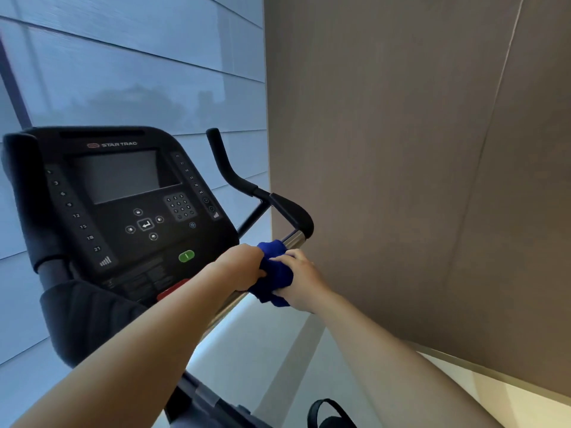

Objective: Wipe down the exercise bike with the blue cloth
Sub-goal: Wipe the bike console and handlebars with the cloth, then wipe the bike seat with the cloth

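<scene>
The exercise bike's black console [123, 196] fills the left of the head view, with a dark screen and a green button. Its right handlebar [290, 220] runs from a black grip down a silver bar. A blue cloth [276, 273] is bunched around that silver bar. My left hand [244, 267] grips the cloth from the left side. My right hand [301, 278] holds the cloth from the right, fingers wrapped over it. The bar under the cloth is hidden.
A brown wall panel [417, 165] stands close on the right of the handlebar. Grey-blue window blinds [123, 63] hang behind the console. A black pedal strap [327, 412] shows at the bottom, above a pale floor.
</scene>
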